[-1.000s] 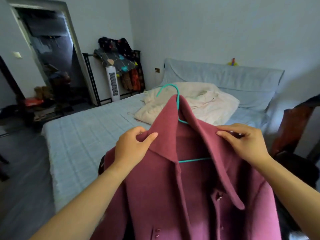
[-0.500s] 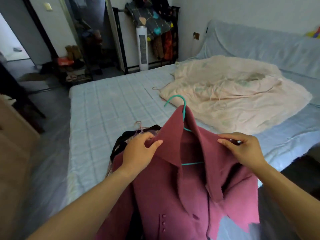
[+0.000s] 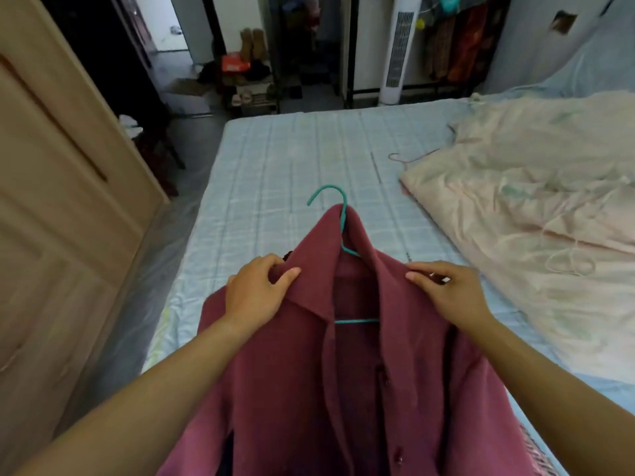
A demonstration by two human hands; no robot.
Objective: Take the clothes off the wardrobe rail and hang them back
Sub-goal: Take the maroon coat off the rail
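A maroon coat (image 3: 347, 379) on a teal hanger (image 3: 338, 214) is held in front of me over the near edge of the bed (image 3: 292, 159). My left hand (image 3: 257, 290) pinches the coat's left shoulder by the collar. My right hand (image 3: 446, 290) grips the right shoulder. The hanger's hook sticks up above the collar, pointing left. The hanger's lower bar shows inside the open collar. A clothes rail (image 3: 457, 42) with hanging garments stands at the far wall.
A cream quilt (image 3: 536, 207) lies bunched on the bed's right side, with a thin hanger (image 3: 409, 159) by its edge. A wooden wardrobe door (image 3: 51, 201) stands at my left. A white tower fan (image 3: 398, 49) and a shoe rack (image 3: 247, 80) are beyond the bed.
My view has swung left and down toward the bed's foot and the wardrobe. Both hands keep their hold on the coat's shoulders, and the coat has come lower over the bed.
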